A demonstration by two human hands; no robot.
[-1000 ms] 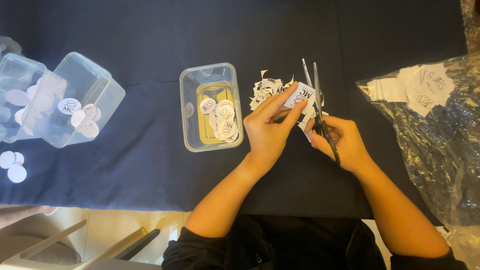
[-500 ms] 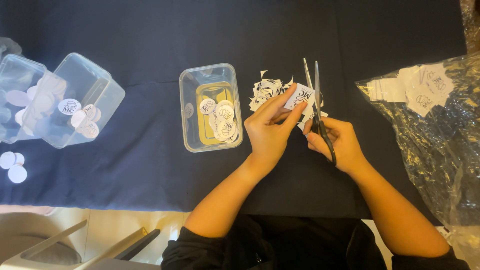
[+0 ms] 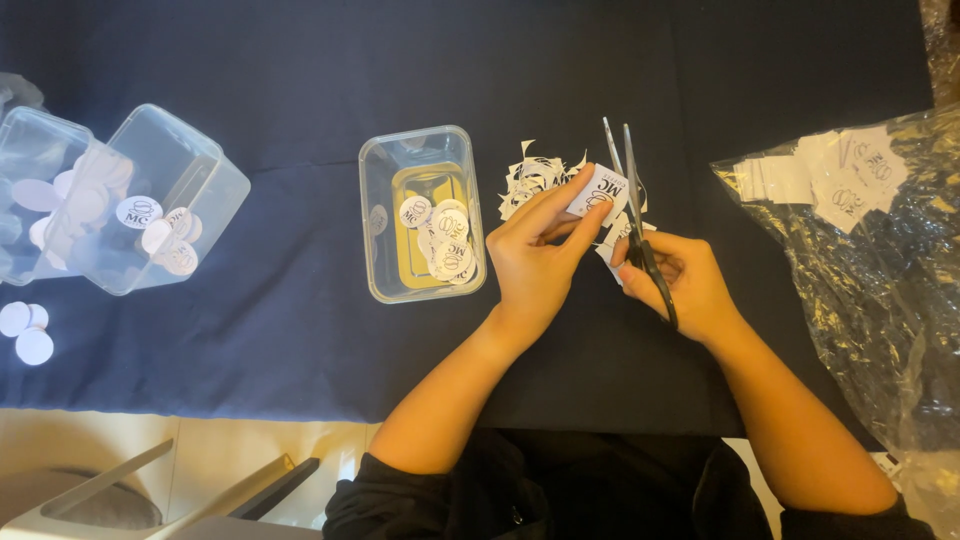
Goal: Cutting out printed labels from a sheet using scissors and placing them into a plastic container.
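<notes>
Left hand (image 3: 535, 265) pinches a small white printed paper square (image 3: 600, 190) between thumb and fingertips, fingers curled around it, held just above the dark navy tablecloth (image 3: 300, 300). Right hand (image 3: 685, 280) grips black-handled metal scissors (image 3: 635, 215), fingers clenched through the handle loops; blades are parted and point away from the person, with the paper square touching the left blade. Whether the blades are already in the paper, cannot tell.

Just behind the paper square lies a loose pile of white paper offcuts (image 3: 535, 175) on the cloth. Left of the left hand, just beside it, a clear rectangular plastic tub (image 3: 380, 250) sits upright, holding round white printed paper discs (image 3: 440, 235) over a yellowish bottom.

Far left: two more clear plastic tubs (image 3: 150, 150), tilted and leaning together, also with round white discs inside. Below them a few plain white round discs (image 3: 25, 330) lie loose near the table's front edge.

Far right: a crinkled clear plastic bag (image 3: 870, 280) holds stacked white printed paper sheets (image 3: 830, 175), well apart from the hands.

Bottom left, off the table, a grey-white chair frame (image 3: 150, 500) shows. The person wears dark sleeves (image 3: 420, 495) pushed up, forearms bare.
</notes>
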